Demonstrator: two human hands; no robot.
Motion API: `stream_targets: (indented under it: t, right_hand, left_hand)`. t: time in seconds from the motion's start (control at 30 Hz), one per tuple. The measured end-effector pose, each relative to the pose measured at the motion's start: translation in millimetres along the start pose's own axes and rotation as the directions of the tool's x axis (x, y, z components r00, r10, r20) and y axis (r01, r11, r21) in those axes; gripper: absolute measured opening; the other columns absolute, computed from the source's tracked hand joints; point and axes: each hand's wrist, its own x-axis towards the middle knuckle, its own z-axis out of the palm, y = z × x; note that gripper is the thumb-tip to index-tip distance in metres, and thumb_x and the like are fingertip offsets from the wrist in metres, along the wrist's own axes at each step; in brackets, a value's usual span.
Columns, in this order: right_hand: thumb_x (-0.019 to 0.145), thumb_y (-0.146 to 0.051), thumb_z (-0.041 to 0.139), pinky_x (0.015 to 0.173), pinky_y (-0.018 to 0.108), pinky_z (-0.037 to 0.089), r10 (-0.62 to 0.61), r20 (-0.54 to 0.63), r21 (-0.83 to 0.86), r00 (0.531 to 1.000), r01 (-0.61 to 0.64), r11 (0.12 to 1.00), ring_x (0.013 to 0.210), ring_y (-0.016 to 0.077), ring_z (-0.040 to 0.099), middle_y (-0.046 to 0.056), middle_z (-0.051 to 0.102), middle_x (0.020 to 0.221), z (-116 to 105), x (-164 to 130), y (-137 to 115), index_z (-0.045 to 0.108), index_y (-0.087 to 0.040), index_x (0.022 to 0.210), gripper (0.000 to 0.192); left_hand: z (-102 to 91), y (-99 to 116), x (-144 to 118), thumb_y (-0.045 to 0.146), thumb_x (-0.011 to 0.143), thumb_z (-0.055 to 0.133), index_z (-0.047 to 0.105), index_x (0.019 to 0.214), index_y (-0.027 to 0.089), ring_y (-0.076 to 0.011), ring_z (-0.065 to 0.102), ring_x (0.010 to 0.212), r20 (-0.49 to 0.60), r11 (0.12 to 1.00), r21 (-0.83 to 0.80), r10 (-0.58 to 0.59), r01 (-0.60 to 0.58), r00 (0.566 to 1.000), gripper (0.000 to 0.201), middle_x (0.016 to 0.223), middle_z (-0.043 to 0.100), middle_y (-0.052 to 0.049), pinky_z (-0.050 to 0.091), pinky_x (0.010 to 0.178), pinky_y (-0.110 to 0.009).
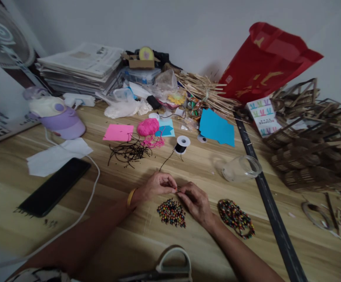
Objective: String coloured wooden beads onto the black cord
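My left hand (161,184), with a yellow band on its wrist, is closed in a pinch. A tiny reddish bead (176,189) shows at its fingertips. My right hand (196,201) pinches right beside it, fingertips nearly touching the left ones; what it grips is too small to make out. Just below both hands lies a pile of loose multicoloured wooden beads (172,213). Strung bead loops (236,218) rest to the right of my right forearm. From a white spool of black cord (182,145), a strand runs down towards my left hand.
Scissors (174,262) lie at the front edge. Cut black cords (129,150), pink yarn (148,127) and blue paper (216,127) are farther back. A glass jar (240,169) lies at right near woven baskets (305,156). A phone (55,187) and white cable (92,192) are left.
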Motion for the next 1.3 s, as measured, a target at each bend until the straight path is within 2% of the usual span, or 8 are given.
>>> stream_targets:
  t: [0.2,0.6,0.77,0.9,1.07,1.3]
  right_hand:
    - [0.088,-0.026,0.059,0.062,0.026,0.049,0.051,-0.006,0.017,0.999,-0.051,0.999,0.068,0.0146,0.060,0.003,0.063,0.074,1.4,-1.8,0.5,0.059,-0.019,0.085,0.008]
    - [0.087,-0.023,0.062,0.065,0.027,0.049,0.007,0.010,0.024,1.000,-0.007,1.000,0.071,0.0145,0.059,0.003,0.062,0.077,2.0,-3.1,2.9,0.058,-0.019,0.088,0.005]
    - [0.088,-0.019,0.058,0.070,0.031,0.049,-0.052,0.049,0.023,0.997,0.051,0.998,0.080,0.0175,0.059,0.006,0.064,0.085,-1.7,1.3,-1.0,0.059,-0.021,0.098,0.010]
    - [0.088,-0.017,0.055,0.071,0.032,0.049,-0.050,0.037,-0.005,0.998,0.050,0.999,0.084,0.0189,0.058,0.007,0.063,0.087,-3.6,4.2,-4.5,0.060,-0.020,0.096,0.010]
    - [0.085,-0.018,0.052,0.074,0.035,0.048,-0.012,-0.022,-0.034,1.000,0.012,0.999,0.086,0.0207,0.055,0.008,0.057,0.090,-2.6,3.5,-1.8,0.055,-0.019,0.093,0.009]
    - [0.088,-0.021,0.046,0.077,0.037,0.046,0.047,-0.059,0.047,0.997,-0.044,0.998,0.089,0.0216,0.054,0.008,0.056,0.093,-4.7,2.0,-0.2,0.052,-0.020,0.099,0.013]
  left_hand:
    - [-0.7,-2.0,0.6,0.029,0.060,0.081,0.064,0.074,0.010,-0.0115,0.061,0.068,0.012,1.000,0.005,0.011,-0.012,1.000,0.029,0.074,0.068,-0.004,0.046,0.068,-0.024]
    - [-2.5,-6.8,1.8,0.030,0.063,0.079,0.067,0.072,0.010,-0.0122,0.059,0.067,0.020,0.998,0.064,0.016,-0.018,1.000,0.025,0.071,0.068,-0.005,0.045,0.067,-0.024]
    - [-1.0,-2.4,0.7,0.030,0.067,0.075,0.068,0.072,0.011,-0.0128,0.059,0.070,0.041,0.993,0.109,0.039,-0.043,0.998,0.021,0.073,0.068,-0.004,0.044,0.070,-0.023]
    - [-1.2,2.1,-0.7,0.028,0.069,0.073,0.067,0.072,0.011,-0.0129,0.058,0.071,0.040,0.989,0.133,0.059,-0.064,0.997,0.019,0.073,0.066,-0.003,0.044,0.071,-0.024]
    - [-5.3,2.4,-1.0,0.026,0.070,0.072,0.064,0.073,0.012,-0.0122,0.057,0.072,-0.025,0.995,0.056,0.082,-0.081,0.996,0.017,0.074,0.064,-0.001,0.044,0.071,-0.023]
    - [-5.4,3.5,-1.5,0.023,0.069,0.072,0.064,0.072,0.012,-0.0122,0.058,0.072,-0.088,0.997,0.027,0.068,-0.066,0.994,0.014,0.073,0.063,0.000,0.044,0.073,-0.024]
